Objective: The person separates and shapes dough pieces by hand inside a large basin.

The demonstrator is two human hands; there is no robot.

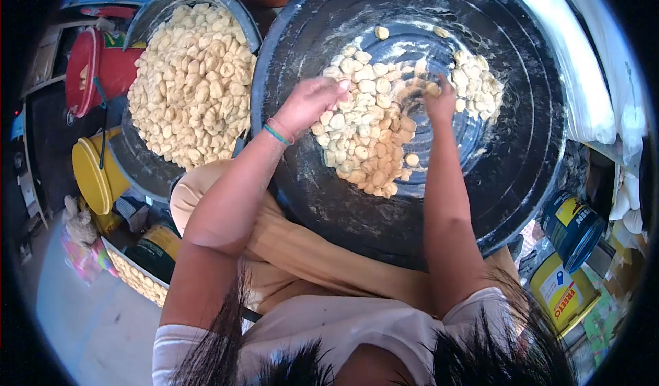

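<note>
Before me is a wide black tub (343, 228) dusted with pale powder. Many flat, round, pale dough-like pieces (364, 146) lie in it, heaped at the centre left. A smaller pile of the same pieces (473, 87) sits at the right. My left hand (312, 104), with bands on the wrist, is closed in a pinch over the larger heap's left edge; what is at its fingertips is too small to make out. Between the two piles, my right hand (441, 101) is closed on one round piece (432, 89).
To the left, a second dark tub (147, 156) is heaped with similar pieces (195, 84). Red (103, 70) and yellow (96, 173) buckets stand beyond it. At the lower right are a dark bucket (573, 228) and a yellow container (563, 293). White sacks (576, 63) line the right side.
</note>
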